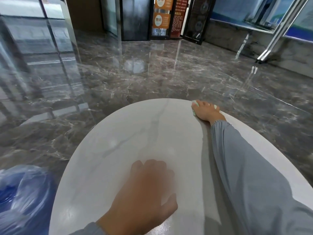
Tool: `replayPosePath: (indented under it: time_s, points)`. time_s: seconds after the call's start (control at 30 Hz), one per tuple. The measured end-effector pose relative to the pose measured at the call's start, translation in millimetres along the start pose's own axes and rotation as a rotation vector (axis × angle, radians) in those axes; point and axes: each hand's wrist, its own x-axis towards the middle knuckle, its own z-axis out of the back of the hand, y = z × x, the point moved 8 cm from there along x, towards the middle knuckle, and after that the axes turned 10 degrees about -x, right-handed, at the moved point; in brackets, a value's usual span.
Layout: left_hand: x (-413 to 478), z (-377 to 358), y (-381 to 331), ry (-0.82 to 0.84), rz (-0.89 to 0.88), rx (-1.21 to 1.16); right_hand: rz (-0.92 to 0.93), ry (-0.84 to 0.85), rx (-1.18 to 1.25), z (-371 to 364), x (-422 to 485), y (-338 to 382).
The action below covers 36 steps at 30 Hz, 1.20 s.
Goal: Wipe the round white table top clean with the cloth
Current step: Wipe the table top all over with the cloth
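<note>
The round white table top (135,133), with faint grey veins, fills the lower middle of the view. At its far right edge my right hand (205,111) lies on a pale green cloth (194,103); only small bits of the cloth show around the fingers, which lie spread over it. My right arm in a grey sleeve stretches across the table's right side. My left hand (147,192) rests on the near part of the table, blurred, fingers bent at the knuckles, holding nothing.
A blue plastic bag (22,192) sits low at the left, beside the table. Glossy dark marble floor (152,73) surrounds the table. Dark doors with orange signs (160,17) stand at the back, and a metal-framed board (271,22) leans at the far right.
</note>
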Motion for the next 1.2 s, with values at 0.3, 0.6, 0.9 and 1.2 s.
replayPosePath:
  time_s: [0.3, 0.6, 0.9, 1.2]
  points:
    - [-0.1, 2.0, -1.4, 0.024, -0.025, 0.024, 0.635, -0.018, -0.135, -10.1, -71.2, 234.3]
    - [-6.2, 13.0, -6.7, -0.026, -0.091, -0.023, 1.060, -0.010, -0.195, -37.6, -231.4, 282.5]
    - [-64.3, 54.8, 15.0, -0.006, -0.087, -0.113, 0.401, -0.033, -0.043, -25.6, -207.1, 94.6]
    - [-140.3, 81.3, 52.5, -0.243, 0.152, -0.309, 0.205, 0.007, 0.002, -41.8, -267.4, 83.0]
